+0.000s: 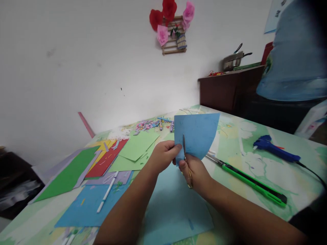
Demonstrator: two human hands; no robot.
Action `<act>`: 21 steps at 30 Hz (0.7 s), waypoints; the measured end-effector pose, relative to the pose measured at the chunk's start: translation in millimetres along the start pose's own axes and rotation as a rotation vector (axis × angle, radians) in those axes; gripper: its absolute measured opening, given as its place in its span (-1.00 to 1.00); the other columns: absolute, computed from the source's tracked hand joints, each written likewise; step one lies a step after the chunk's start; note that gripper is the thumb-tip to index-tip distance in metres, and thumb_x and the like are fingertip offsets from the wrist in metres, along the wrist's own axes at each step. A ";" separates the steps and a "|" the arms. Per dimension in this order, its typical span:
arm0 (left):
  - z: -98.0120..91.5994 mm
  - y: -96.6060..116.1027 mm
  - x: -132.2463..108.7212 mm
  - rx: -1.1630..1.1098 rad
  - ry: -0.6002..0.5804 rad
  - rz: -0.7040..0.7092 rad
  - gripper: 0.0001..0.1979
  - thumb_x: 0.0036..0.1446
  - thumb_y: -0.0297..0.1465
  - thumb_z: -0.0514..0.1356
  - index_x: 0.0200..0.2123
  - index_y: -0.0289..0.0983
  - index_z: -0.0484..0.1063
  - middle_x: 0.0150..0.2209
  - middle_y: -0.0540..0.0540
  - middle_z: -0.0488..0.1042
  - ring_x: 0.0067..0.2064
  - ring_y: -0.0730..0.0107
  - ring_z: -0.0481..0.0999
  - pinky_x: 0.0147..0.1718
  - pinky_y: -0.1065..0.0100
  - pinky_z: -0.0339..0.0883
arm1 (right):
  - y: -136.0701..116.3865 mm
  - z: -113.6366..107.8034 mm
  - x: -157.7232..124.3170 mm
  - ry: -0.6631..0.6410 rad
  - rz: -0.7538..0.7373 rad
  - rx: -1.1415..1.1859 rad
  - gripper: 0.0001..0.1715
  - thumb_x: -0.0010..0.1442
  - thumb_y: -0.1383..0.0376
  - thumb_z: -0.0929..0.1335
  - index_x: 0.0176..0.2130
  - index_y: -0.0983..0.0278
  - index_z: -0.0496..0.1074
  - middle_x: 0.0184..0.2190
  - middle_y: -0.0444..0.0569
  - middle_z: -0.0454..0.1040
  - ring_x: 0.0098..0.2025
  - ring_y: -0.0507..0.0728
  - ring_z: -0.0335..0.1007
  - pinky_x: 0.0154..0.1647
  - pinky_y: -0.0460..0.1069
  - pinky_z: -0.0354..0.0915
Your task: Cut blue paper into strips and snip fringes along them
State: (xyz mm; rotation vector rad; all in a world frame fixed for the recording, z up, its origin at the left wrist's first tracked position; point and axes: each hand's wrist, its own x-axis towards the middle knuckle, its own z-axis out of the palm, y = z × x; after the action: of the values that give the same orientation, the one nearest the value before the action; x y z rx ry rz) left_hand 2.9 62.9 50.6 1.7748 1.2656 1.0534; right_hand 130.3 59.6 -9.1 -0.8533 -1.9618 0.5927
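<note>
My left hand pinches the left edge of an upright piece of blue paper, which has a curved right side. In my right hand is a pair of scissors with gold-coloured handles, its blade pointing up across the face of the blue paper. The lower part of the paper is hidden behind my right hand. Beneath both hands a light blue sheet lies on the table, with a small darker blue strip near its front edge.
A green utility knife and a blue glue gun with a cord lie at right. Coloured sheets, including green, red and blue, spread leftward, with a white marker on top. Paper scraps lie near the wall.
</note>
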 end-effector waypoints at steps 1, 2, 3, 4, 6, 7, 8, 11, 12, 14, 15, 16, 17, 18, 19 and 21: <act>0.0 0.2 0.0 -0.003 0.004 -0.001 -0.72 0.01 -0.27 0.07 -0.63 -0.32 0.28 -0.73 0.07 0.25 -0.66 0.55 0.28 -0.65 0.49 0.15 | -0.4 -0.2 0.2 -0.001 -0.002 -0.004 -0.28 0.15 -0.10 -0.06 -0.30 0.35 0.33 -0.56 -0.03 0.31 -0.54 0.07 0.20 -0.56 -0.05 0.10; 0.1 0.4 0.1 -0.008 0.006 -0.002 -0.73 0.00 -0.28 0.07 -0.63 -0.32 0.28 -0.73 0.07 0.25 -0.66 0.55 0.27 -0.65 0.50 0.14 | -0.8 -0.3 0.3 -0.002 -0.005 -0.008 -0.29 0.15 -0.09 -0.06 -0.31 0.35 0.33 -0.55 -0.02 0.32 -0.54 0.07 0.21 -0.55 -0.05 0.10; 0.2 0.5 0.3 -0.013 0.008 -0.003 -0.73 0.00 -0.28 0.07 -0.64 -0.32 0.27 -0.74 0.08 0.24 -0.67 0.56 0.27 -0.65 0.50 0.14 | -1.2 -0.4 0.5 -0.001 -0.010 -0.011 -0.30 0.16 -0.09 -0.06 -0.31 0.35 0.33 -0.54 -0.01 0.32 -0.53 0.07 0.21 -0.55 -0.05 0.10; 0.4 0.6 0.4 -0.019 0.011 -0.005 -0.72 0.00 -0.28 0.07 -0.64 -0.32 0.26 -0.74 0.08 0.24 -0.67 0.56 0.27 -0.65 0.50 0.13 | -1.5 -0.5 0.6 0.002 -0.014 -0.015 -0.30 0.16 -0.08 -0.05 -0.32 0.35 0.33 -0.54 -0.01 0.33 -0.53 0.07 0.21 -0.54 -0.05 0.11; 0.8 0.7 0.7 -0.028 0.017 -0.014 -0.72 0.00 -0.29 0.07 -0.65 -0.32 0.26 -0.74 0.08 0.24 -0.67 0.56 0.27 -0.65 0.50 0.13 | -2.0 -0.4 0.8 0.009 -0.025 -0.016 -0.31 0.16 -0.08 -0.05 -0.33 0.34 0.33 -0.53 0.00 0.32 -0.51 0.07 0.22 -0.53 -0.04 0.11; 1.0 0.7 0.7 -0.027 0.020 -0.017 -0.72 0.00 -0.29 0.07 -0.65 -0.32 0.26 -0.74 0.08 0.25 -0.67 0.56 0.27 -0.65 0.50 0.13 | -2.3 -0.3 0.8 0.009 -0.027 -0.013 -0.31 0.16 -0.08 -0.05 -0.33 0.34 0.32 -0.54 -0.01 0.32 -0.51 0.08 0.22 -0.53 -0.04 0.11; 1.2 0.7 0.7 -0.024 0.023 -0.019 -0.72 -0.01 -0.29 0.07 -0.65 -0.32 0.26 -0.74 0.08 0.25 -0.67 0.57 0.27 -0.65 0.51 0.13 | -2.6 -0.2 0.8 0.009 -0.024 -0.010 -0.31 0.16 -0.08 -0.06 -0.34 0.34 0.32 -0.55 -0.01 0.31 -0.51 0.08 0.22 -0.53 -0.04 0.11; 1.4 1.4 0.4 -0.011 0.025 -0.015 -0.72 -0.01 -0.29 0.07 -0.65 -0.32 0.26 -0.74 0.08 0.25 -0.66 0.57 0.27 -0.64 0.51 0.12 | -3.3 -0.2 0.6 -0.004 0.001 0.010 -0.33 0.16 -0.08 -0.06 -0.36 0.33 0.30 -0.58 -0.04 0.29 -0.51 0.08 0.21 -0.54 -0.05 0.11; 1.4 1.7 0.3 -0.010 0.024 -0.012 -0.72 -0.01 -0.29 0.07 -0.66 -0.32 0.26 -0.74 0.08 0.25 -0.66 0.58 0.26 -0.64 0.52 0.11 | -3.5 -0.3 0.6 -0.009 0.005 0.017 -0.34 0.16 -0.08 -0.06 -0.37 0.32 0.29 -0.59 -0.04 0.28 -0.52 0.08 0.21 -0.55 -0.05 0.10; 1.3 2.2 0.0 -0.015 0.017 -0.007 -0.70 -0.01 -0.28 0.07 -0.67 -0.32 0.24 -0.74 0.08 0.24 -0.66 0.58 0.25 -0.65 0.52 0.10 | -3.4 -0.3 0.6 -0.016 0.007 0.031 -0.35 0.16 -0.08 -0.05 -0.38 0.32 0.28 -0.59 -0.05 0.28 -0.52 0.07 0.20 -0.55 -0.05 0.10; 1.2 2.3 0.0 -0.019 0.015 -0.005 -0.70 -0.01 -0.28 0.07 -0.68 -0.32 0.23 -0.74 0.08 0.25 -0.66 0.58 0.25 -0.65 0.52 0.10 | -3.3 -0.3 0.8 -0.020 0.007 0.036 -0.36 0.16 -0.08 -0.05 -0.38 0.31 0.27 -0.58 -0.05 0.28 -0.53 0.07 0.20 -0.55 -0.05 0.10; 1.1 2.3 -0.1 -0.022 0.016 -0.003 -0.70 -0.01 -0.29 0.07 -0.68 -0.32 0.23 -0.74 0.08 0.25 -0.67 0.59 0.25 -0.65 0.52 0.09 | -3.1 -0.2 0.9 -0.023 0.010 0.038 -0.36 0.16 -0.08 -0.05 -0.38 0.31 0.27 -0.57 -0.05 0.29 -0.52 0.07 0.20 -0.55 -0.05 0.10; 0.9 2.3 -0.1 -0.024 0.017 -0.003 -0.70 -0.01 -0.29 0.07 -0.68 -0.32 0.23 -0.75 0.08 0.25 -0.67 0.59 0.25 -0.65 0.53 0.09 | -2.9 -0.1 1.0 -0.026 0.015 0.037 -0.37 0.16 -0.08 -0.04 -0.38 0.31 0.27 -0.56 -0.04 0.30 -0.52 0.07 0.20 -0.54 -0.05 0.11; 0.8 2.1 -0.1 -0.026 0.018 -0.003 -0.70 -0.01 -0.29 0.08 -0.68 -0.32 0.23 -0.75 0.08 0.25 -0.67 0.59 0.25 -0.65 0.53 0.09 | -2.7 0.0 1.1 -0.028 0.021 0.033 -0.37 0.16 -0.08 -0.04 -0.38 0.31 0.26 -0.55 -0.03 0.30 -0.52 0.07 0.20 -0.53 -0.05 0.11; 0.7 2.0 -0.2 -0.028 0.020 -0.001 -0.71 -0.01 -0.29 0.08 -0.68 -0.32 0.24 -0.74 0.08 0.26 -0.67 0.60 0.24 -0.65 0.53 0.09 | -2.6 0.1 1.1 -0.028 0.027 0.028 -0.38 0.16 -0.08 -0.04 -0.38 0.31 0.26 -0.53 -0.02 0.31 -0.51 0.07 0.20 -0.52 -0.04 0.11; 0.5 1.8 -0.2 -0.029 0.021 0.003 -0.70 -0.01 -0.29 0.08 -0.68 -0.32 0.24 -0.74 0.07 0.26 -0.67 0.60 0.24 -0.65 0.53 0.09 | -2.9 0.1 1.1 -0.023 0.034 0.021 -0.40 0.16 -0.07 -0.02 -0.39 0.31 0.27 -0.52 -0.01 0.32 -0.50 0.08 0.21 -0.50 -0.03 0.12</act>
State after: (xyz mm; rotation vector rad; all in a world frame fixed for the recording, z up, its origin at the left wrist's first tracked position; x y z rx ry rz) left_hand 4.1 62.2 52.0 1.7487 1.2541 1.0890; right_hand 128.8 58.5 -6.6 -0.8712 -1.9620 0.6447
